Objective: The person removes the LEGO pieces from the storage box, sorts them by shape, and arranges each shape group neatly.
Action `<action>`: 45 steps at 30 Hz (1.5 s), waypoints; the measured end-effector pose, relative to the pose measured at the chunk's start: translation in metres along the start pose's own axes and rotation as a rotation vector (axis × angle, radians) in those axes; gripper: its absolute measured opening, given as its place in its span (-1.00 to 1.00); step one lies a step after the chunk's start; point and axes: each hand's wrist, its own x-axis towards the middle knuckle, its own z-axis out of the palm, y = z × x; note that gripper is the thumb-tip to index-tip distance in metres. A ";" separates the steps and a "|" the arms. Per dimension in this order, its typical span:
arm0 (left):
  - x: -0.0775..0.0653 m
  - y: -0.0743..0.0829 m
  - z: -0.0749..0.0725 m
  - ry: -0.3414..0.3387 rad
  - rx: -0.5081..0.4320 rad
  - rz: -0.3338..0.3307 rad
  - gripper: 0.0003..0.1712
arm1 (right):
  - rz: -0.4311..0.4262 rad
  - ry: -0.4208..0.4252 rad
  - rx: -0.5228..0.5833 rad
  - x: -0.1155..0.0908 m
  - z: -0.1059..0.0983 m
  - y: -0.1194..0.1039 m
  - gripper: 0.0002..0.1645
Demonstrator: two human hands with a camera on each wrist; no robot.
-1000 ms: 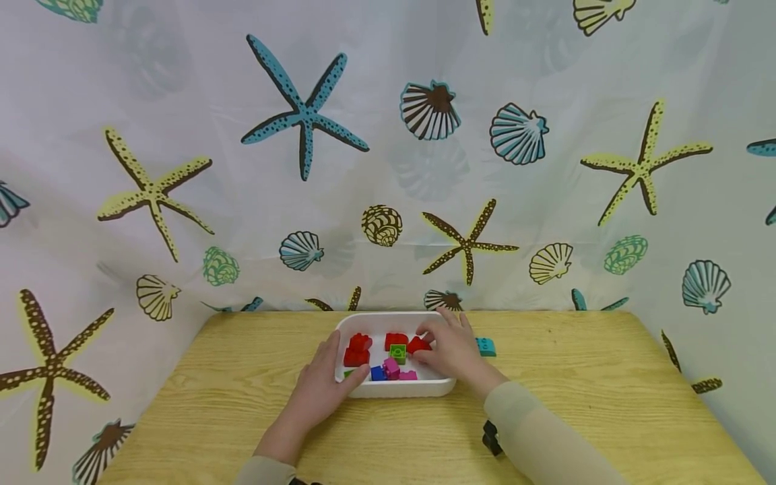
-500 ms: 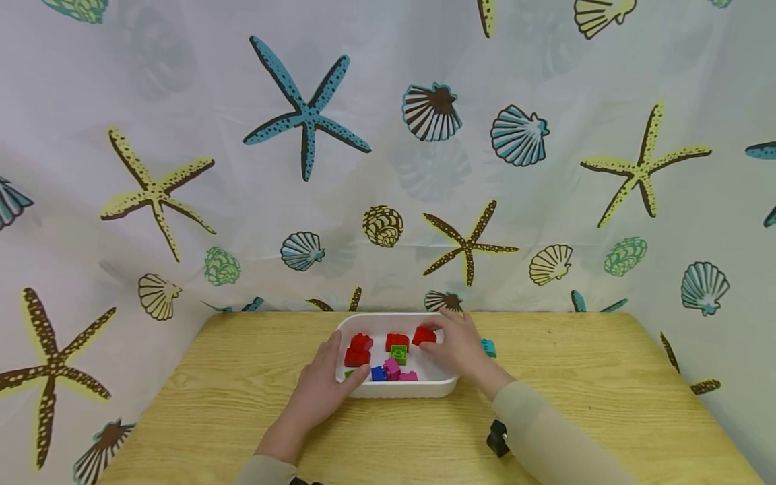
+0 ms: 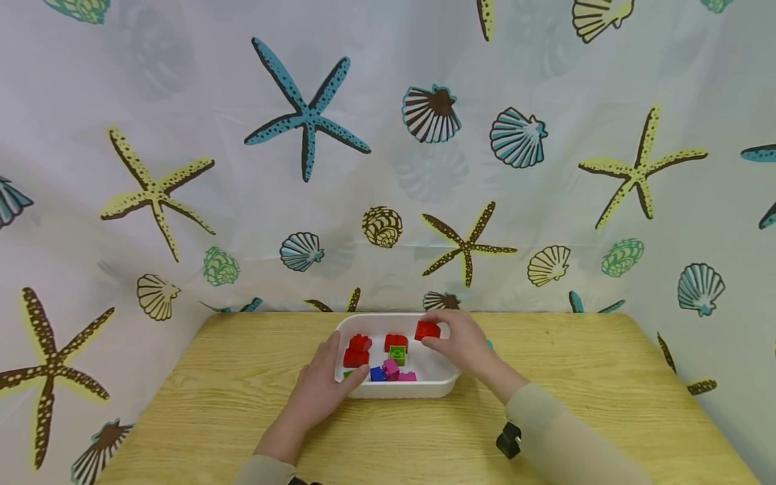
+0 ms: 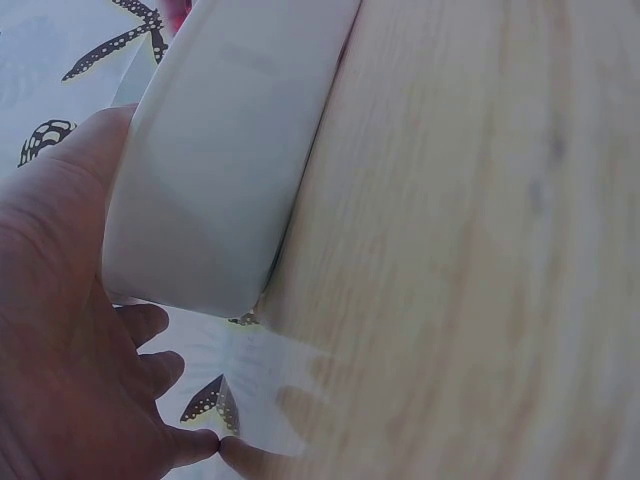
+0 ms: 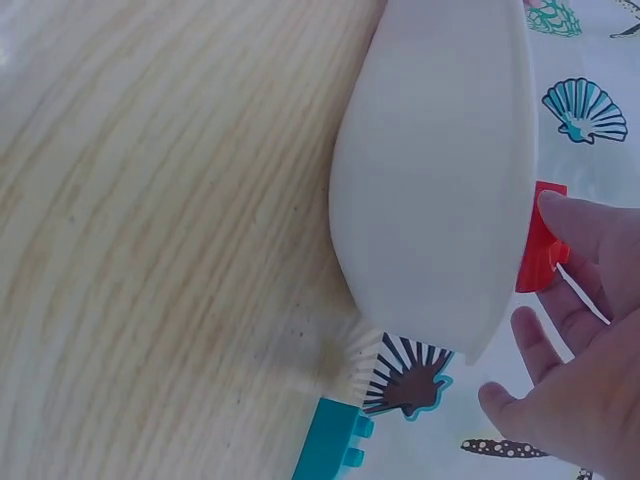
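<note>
My right hand [image 3: 465, 345] pinches a red toy building brick [image 3: 427, 329] between thumb and fingers at the tray's right end. In the right wrist view, that red brick [image 5: 541, 240] shows above the rim. My left hand [image 3: 321, 380] holds the left front corner of the white tray [image 3: 403, 390], with the thumb over the rim. Inside lie several red bricks [image 3: 356, 358], a green brick [image 3: 397, 355], a magenta brick [image 3: 391, 368] and a blue brick [image 3: 377, 374]. A second green piece is partly hidden by my left thumb.
A teal brick [image 5: 330, 440] lies on the wooden table [image 3: 376, 444], just right of the tray. It is mostly hidden behind my right hand in the head view. A curtain [image 3: 388, 168] with starfish and shells hangs behind the table.
My right hand has lifted the red brick from among the others and moved it slightly right and back towards the rim. The left hand stays on the tray.
</note>
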 end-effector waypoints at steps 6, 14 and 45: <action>0.000 0.001 0.001 0.003 -0.003 0.006 0.33 | 0.016 -0.010 0.049 -0.007 -0.014 -0.002 -0.56; 0.003 -0.004 -0.003 0.012 0.014 0.002 0.31 | -0.020 -0.015 0.071 -0.011 -0.029 0.004 -0.54; -0.002 0.002 -0.002 -0.012 0.006 -0.002 0.29 | 0.064 -0.016 -0.009 -0.046 -0.099 0.079 -0.52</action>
